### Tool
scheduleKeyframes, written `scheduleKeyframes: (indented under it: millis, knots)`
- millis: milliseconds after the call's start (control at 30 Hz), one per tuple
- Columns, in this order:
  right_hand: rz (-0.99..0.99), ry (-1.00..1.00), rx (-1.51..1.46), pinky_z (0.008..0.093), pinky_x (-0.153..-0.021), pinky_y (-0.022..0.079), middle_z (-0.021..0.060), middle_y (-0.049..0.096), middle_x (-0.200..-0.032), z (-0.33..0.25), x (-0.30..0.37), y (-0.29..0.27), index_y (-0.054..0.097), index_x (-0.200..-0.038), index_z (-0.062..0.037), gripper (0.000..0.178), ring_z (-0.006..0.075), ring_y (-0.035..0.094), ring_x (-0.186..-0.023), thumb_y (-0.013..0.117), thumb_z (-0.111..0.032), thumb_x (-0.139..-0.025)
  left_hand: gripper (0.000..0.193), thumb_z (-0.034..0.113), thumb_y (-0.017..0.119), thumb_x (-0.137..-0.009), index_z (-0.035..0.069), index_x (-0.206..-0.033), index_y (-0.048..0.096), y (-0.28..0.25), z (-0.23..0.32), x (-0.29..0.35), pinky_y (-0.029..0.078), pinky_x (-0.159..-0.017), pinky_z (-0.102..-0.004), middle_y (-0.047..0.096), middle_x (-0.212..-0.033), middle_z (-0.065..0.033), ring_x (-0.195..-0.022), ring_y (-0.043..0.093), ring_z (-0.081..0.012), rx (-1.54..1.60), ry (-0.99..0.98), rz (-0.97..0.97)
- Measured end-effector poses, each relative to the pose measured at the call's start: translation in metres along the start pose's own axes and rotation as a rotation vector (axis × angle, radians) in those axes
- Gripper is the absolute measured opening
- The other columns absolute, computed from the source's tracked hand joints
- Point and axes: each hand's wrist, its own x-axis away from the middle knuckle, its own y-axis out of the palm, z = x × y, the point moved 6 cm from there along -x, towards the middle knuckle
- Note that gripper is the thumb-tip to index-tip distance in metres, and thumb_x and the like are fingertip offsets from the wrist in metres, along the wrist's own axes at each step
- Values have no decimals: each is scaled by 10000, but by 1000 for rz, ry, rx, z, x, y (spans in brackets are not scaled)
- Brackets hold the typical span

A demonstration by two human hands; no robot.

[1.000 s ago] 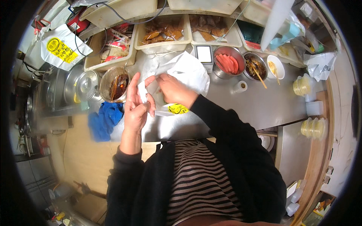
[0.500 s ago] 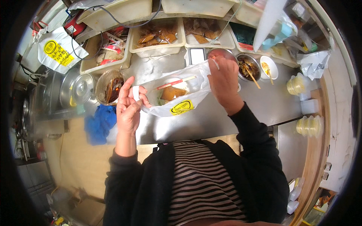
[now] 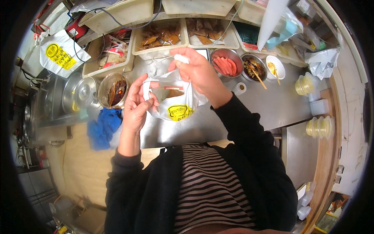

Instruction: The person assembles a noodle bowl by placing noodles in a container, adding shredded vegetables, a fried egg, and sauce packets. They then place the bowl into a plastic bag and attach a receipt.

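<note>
Between my hands hangs a white plastic carrier bag (image 3: 161, 108) with a yellow print, held above the steel counter. My left hand (image 3: 136, 102) grips the bag's left handle, its thumb and fingers closed at the loop. Bunched white plastic of the other handle sits in my right hand (image 3: 193, 71), raised over the bag's right side. Through the mouth of the bag show a red-and-white paper-wrapped strip (image 3: 174, 88) and something brown beneath it. The rest of the contents is hidden by the bag's front.
Behind the bag stand tubs of brown packets (image 3: 160, 35). To the right are a bowl of pink slices (image 3: 226, 65), a bowl of dark sauce (image 3: 254, 69), a white bowl (image 3: 276, 67) and a paper roll (image 3: 240, 88). Left are a sauce tub (image 3: 113, 91) and a blue cloth (image 3: 104, 126).
My right hand has moved left and up toward my left hand, drawing the bag's mouth narrower. The bowl of pink slices and the paper roll are now uncovered.
</note>
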Motion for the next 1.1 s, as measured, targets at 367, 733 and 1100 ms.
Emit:
scheduleKeyframes:
  millis: [367, 733, 1100]
  knots:
    - [98, 30, 339, 171, -495, 319, 14, 690, -900, 7, 28, -29, 668, -1079, -40, 202, 18, 411, -560, 563, -56, -907, 291, -20, 582, -853, 46, -1133, 627, -11, -27, 1, 495, -751, -292, 658, -990, -36, -819, 604, -135, -714, 25, 92]
    - [70, 50, 230, 174, -496, 339, 28, 694, -917, 10, 30, -37, 663, -1084, -33, 209, 26, 422, -557, 554, -38, -906, 301, 293, 540, -885, 64, -1067, 612, 2, -130, -26, 500, -761, -455, 648, -984, -189, -907, 638, -344, -1619, -382, -280]
    - [46, 74, 226, 170, -516, 367, 25, 685, -901, 9, 27, -32, 671, -1077, -36, 201, 25, 436, -562, 572, -42, -903, 224, 150, 500, -877, 55, -1018, 646, -44, -151, -66, 539, -736, -411, 677, -959, -161, -870, 675, -319, -1803, -276, -165]
